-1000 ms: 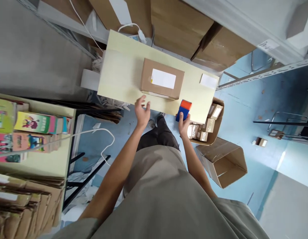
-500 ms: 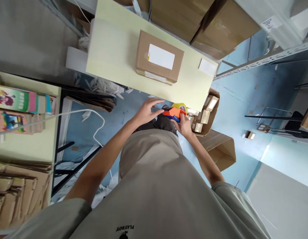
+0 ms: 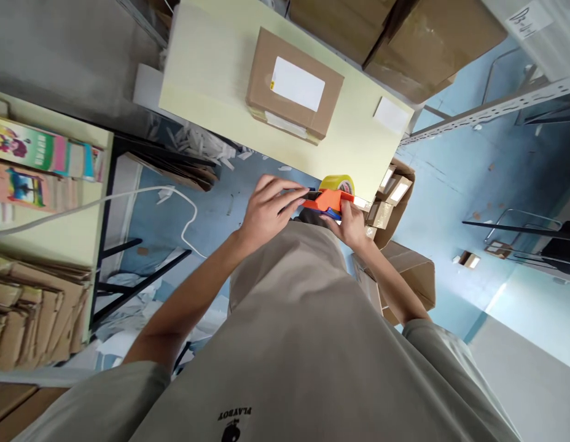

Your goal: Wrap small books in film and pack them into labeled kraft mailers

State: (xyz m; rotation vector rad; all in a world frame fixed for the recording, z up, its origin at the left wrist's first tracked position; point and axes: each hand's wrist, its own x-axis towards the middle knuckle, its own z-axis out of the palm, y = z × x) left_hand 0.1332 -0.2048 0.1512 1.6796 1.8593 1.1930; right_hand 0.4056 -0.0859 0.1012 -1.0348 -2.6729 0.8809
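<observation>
In front of my waist I have a tape dispenser (image 3: 330,200), orange with blue parts and a dark front end. A roll of yellow tape (image 3: 331,182) is mounted on it. My right hand (image 3: 353,226) is wrapped round its right end. At the front end, the thumb and fingers of my left hand (image 3: 265,212) are closed together on the dispenser; any tape between them is too small to make out. Beyond my hands, a closed cardboard box (image 3: 333,92) with a white label lies on the pale yellow table (image 3: 206,80).
Open cartons, one holding small boxes (image 3: 381,215), stand on the floor at the right. Large cardboard boxes (image 3: 432,49) are behind the table. Books (image 3: 22,141) and flattened cardboard (image 3: 40,313) fill the left shelves. A white cable (image 3: 142,190) hangs nearby; a metal rack (image 3: 488,110) is at the right.
My left fingers have closed in on the dispenser's front end. The dispenser has come up slightly, showing more of the yellow roll. My view has shifted, so the table sits higher.
</observation>
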